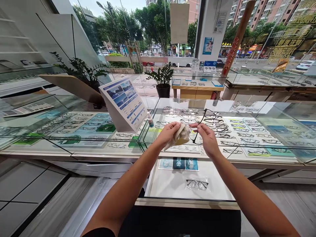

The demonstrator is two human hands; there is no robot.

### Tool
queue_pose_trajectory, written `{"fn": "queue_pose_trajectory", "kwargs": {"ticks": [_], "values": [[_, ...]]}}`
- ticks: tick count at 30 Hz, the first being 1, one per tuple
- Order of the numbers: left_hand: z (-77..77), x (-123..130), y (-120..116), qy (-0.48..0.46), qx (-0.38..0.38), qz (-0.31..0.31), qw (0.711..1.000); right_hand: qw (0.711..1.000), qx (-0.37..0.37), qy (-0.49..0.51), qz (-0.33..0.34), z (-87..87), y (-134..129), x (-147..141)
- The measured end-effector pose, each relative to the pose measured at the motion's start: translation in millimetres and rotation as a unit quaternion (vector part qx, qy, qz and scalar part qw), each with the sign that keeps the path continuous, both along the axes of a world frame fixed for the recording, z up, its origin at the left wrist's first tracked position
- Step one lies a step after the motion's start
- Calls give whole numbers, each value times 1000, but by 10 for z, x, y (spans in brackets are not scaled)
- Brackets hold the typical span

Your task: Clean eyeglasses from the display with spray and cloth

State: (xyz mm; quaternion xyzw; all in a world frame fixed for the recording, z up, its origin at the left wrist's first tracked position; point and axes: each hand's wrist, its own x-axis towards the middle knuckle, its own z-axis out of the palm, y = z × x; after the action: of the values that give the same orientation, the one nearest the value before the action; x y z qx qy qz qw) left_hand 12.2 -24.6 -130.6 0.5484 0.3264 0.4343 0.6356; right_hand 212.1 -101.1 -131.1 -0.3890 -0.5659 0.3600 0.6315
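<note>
1. No word is readable to us with certainty.
2. Headings and small print fill the standing card [124, 103] on the glass counter [103, 155], too fine to decipher.
3. Gold characters [290, 42] span the window [268, 41] at right, illegible to us.
4. A notice [220, 22] on the white pillar [209, 24] carries tiny, unreadable print.

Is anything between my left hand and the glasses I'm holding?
Yes, the cloth bunched in your left hand lies between it and the glasses. Your right hand also partly covers them.
</note>
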Motion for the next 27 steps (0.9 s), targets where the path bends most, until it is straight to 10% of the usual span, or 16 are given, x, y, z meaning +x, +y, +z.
{"fn": "queue_pose_trajectory", "kwargs": {"ticks": [27], "values": [[-24,258,-333,-93,-126,-162,974,978,-107,143,104,52,-31,-83]]}}
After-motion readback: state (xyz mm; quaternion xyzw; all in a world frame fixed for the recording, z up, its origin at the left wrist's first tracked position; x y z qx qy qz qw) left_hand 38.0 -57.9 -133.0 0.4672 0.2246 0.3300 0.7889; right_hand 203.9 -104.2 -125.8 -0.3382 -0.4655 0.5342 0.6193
